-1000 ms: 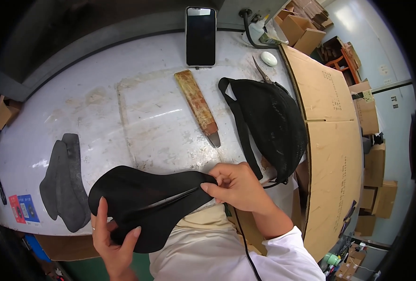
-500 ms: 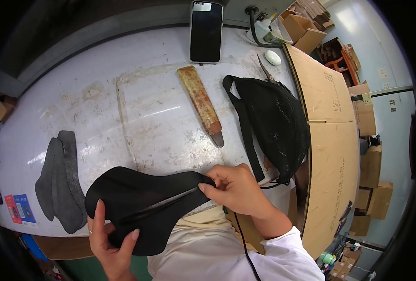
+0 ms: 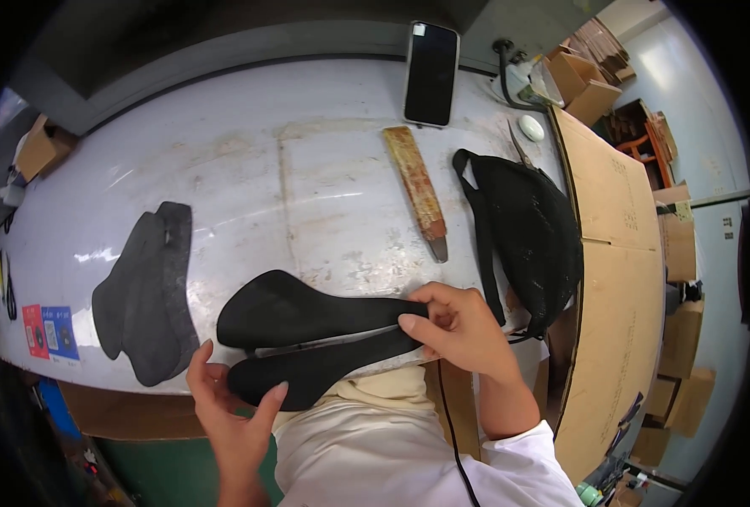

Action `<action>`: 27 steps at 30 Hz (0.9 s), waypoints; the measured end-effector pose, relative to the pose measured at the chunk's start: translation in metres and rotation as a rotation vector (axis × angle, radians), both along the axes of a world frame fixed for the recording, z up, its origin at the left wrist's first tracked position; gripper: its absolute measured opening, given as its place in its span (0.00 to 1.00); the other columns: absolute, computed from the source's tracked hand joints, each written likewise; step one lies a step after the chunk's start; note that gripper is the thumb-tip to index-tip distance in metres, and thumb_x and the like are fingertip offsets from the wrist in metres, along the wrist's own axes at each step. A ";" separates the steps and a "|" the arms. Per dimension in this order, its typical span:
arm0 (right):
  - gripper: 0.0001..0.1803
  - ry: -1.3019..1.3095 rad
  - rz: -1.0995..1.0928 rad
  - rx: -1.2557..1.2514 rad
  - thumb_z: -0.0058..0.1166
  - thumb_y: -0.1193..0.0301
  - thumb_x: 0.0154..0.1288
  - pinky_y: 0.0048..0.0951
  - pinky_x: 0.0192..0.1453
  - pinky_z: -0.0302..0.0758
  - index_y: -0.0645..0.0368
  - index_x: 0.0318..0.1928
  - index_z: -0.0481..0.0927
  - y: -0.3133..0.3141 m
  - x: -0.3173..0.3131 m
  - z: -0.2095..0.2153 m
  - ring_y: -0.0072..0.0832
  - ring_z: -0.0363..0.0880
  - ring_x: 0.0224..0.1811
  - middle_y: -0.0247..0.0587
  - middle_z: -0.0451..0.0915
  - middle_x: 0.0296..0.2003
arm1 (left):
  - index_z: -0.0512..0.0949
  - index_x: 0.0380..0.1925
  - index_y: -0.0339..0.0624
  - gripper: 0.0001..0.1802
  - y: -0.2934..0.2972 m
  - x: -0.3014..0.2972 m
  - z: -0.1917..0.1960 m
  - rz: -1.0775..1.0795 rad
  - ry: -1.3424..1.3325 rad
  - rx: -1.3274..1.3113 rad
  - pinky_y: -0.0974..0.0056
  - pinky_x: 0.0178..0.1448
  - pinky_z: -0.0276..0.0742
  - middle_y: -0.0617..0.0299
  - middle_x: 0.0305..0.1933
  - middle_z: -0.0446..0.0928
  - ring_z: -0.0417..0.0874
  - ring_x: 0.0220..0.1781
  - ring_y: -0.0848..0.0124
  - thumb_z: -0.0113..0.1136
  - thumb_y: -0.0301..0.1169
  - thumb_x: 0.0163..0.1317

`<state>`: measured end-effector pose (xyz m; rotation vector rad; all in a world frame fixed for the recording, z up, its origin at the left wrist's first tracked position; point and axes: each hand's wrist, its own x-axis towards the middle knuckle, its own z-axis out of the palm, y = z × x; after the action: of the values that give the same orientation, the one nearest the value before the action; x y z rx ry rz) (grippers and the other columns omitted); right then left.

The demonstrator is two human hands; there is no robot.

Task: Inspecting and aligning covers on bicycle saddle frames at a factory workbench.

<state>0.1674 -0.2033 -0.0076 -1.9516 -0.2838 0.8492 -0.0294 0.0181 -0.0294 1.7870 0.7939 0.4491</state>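
Note:
A black bicycle saddle cover, wide at one end with a long slit down its middle, is held at the table's near edge. Its narrow nose is pinched between thumb and fingers of my right hand. At the wide end, my left hand holds the lower lobe, its thumb on the edge and some fingers hidden behind; the index finger stands away. The slit gapes toward the wide end, splitting it into two lobes. Left of it on the table lie several dark grey pieces of similar outline, overlapping.
A knife-like tool with a wrapped handle lies beyond my hands. To its right are a black mesh bag, scissors and a white oval object. A phone stands at the back. Cardboard borders the right side.
The wide end has parted along the slit into two lobes, and the cover is turned flatter. My left index finger has come off its surface. The view has shifted, moving the table things rightward.

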 end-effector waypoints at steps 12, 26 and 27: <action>0.41 0.597 -0.178 0.899 0.32 0.41 0.74 0.31 0.51 0.75 0.70 0.63 0.65 0.012 -0.046 -0.028 0.32 0.79 0.48 0.52 0.78 0.49 | 0.76 0.36 0.29 0.16 -0.004 0.010 0.021 -0.130 -0.587 -0.938 0.62 0.45 0.79 0.49 0.37 0.79 0.82 0.38 0.65 0.68 0.23 0.48; 0.17 -0.287 0.356 0.525 0.63 0.77 0.61 0.32 0.56 0.75 0.66 0.51 0.80 0.012 -0.041 0.057 0.35 0.80 0.51 0.48 0.81 0.48 | 0.87 0.28 0.51 0.05 0.014 0.018 0.104 -0.953 -0.755 0.675 0.65 0.37 0.75 0.66 0.34 0.81 0.83 0.37 0.69 0.68 0.30 0.49; 0.19 -0.429 0.365 0.489 0.65 0.76 0.59 0.31 0.56 0.75 0.66 0.51 0.81 0.014 -0.041 0.062 0.35 0.80 0.50 0.48 0.81 0.47 | 0.86 0.29 0.55 0.05 -0.003 0.007 0.104 -0.810 -0.704 0.837 0.65 0.44 0.75 0.71 0.38 0.81 0.82 0.39 0.71 0.68 0.31 0.49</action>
<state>0.1264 -0.1893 0.0544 -1.6155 -1.0270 0.5053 -0.0222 0.0151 0.0745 2.2629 -0.7145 0.8443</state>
